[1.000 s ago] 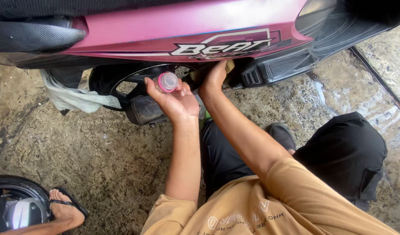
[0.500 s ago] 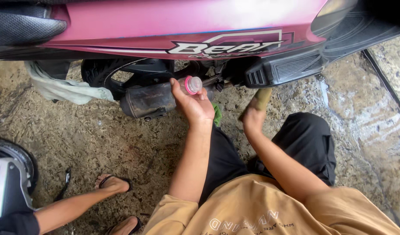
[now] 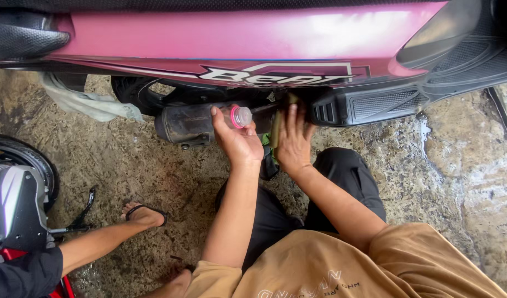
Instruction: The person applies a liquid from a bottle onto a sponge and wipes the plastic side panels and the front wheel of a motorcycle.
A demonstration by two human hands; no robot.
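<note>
Left hand (image 3: 237, 138) grips a small clear bottle with a pink cap (image 3: 239, 117), fingers wrapped round it, cap end facing the camera, held just in front of the dark exhaust muffler (image 3: 187, 124) under the pink scooter body panel (image 3: 237, 41). Right hand (image 3: 294, 140) sits just beside it, fingers spread, pressing a yellowish-green tool handle (image 3: 276, 128) up under the black lower panel (image 3: 369, 102); full grasp cannot be told. Pale rag (image 3: 85, 102) hangs left by the rear wheel (image 3: 137, 94). Another person's sandalled foot (image 3: 144, 215) rests on wet concrete ground (image 3: 446, 154), near a second vehicle (image 3: 16, 204).
</note>
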